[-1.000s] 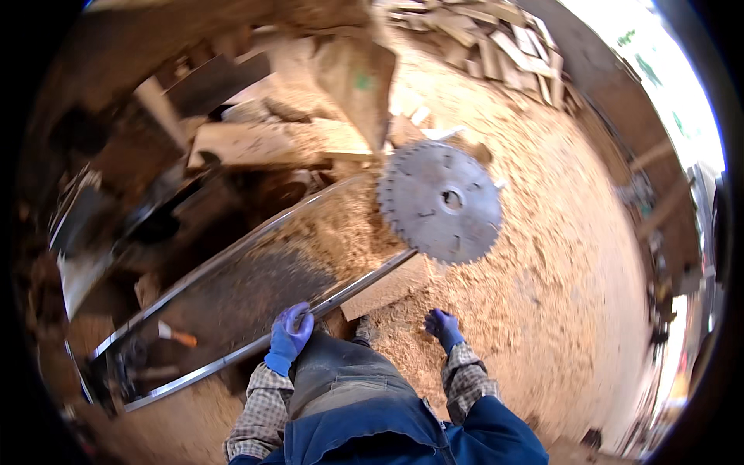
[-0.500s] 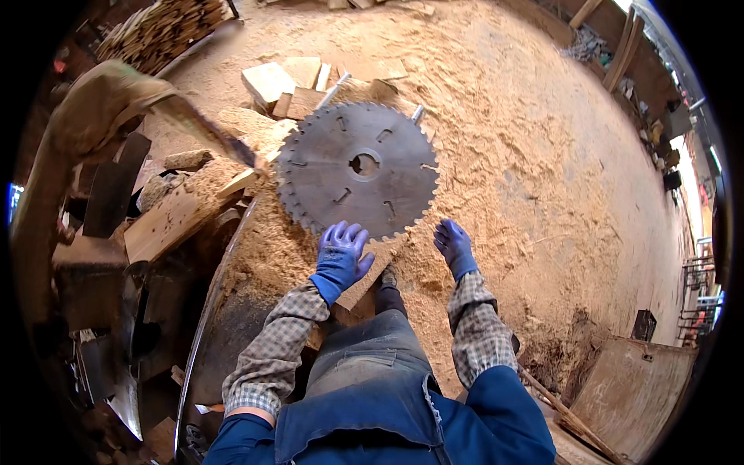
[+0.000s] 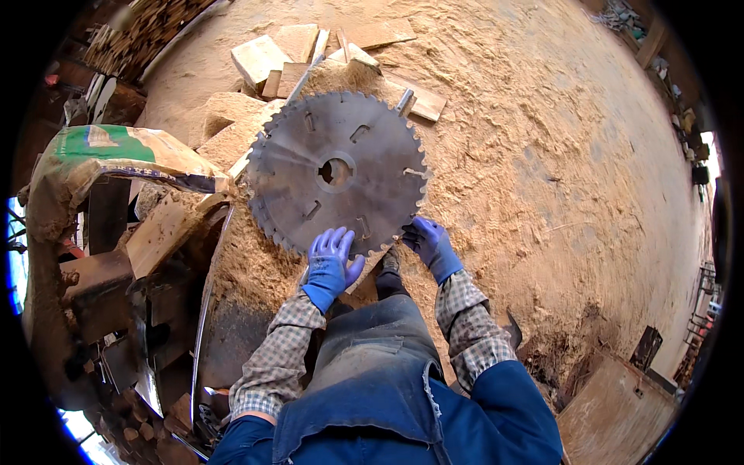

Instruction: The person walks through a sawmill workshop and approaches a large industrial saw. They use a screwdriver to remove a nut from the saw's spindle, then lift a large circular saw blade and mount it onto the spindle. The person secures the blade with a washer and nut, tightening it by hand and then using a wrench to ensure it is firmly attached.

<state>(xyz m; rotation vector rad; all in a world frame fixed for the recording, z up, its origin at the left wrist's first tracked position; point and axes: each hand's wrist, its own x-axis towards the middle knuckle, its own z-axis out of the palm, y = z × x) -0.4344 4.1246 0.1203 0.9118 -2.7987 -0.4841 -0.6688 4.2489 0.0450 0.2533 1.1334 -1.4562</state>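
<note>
Right now one big round saw blade (image 3: 337,172) lies flat on the sawdust (image 3: 542,155) — grey, with a hole in the middle. Two hands in blue gloves touch its near edge. Left hand (image 3: 329,263) rests flat on the blade, fingers spread. Right hand (image 3: 428,242) curls around the toothed rim. One sack (image 3: 116,155) — tan with a green patch — sits to the left. Several wood blocks (image 3: 260,58) lie behind the blade.

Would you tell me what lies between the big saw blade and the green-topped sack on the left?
In the head view, between the saw blade and the sack lie heaped sawdust and a pale wooden board.
</note>
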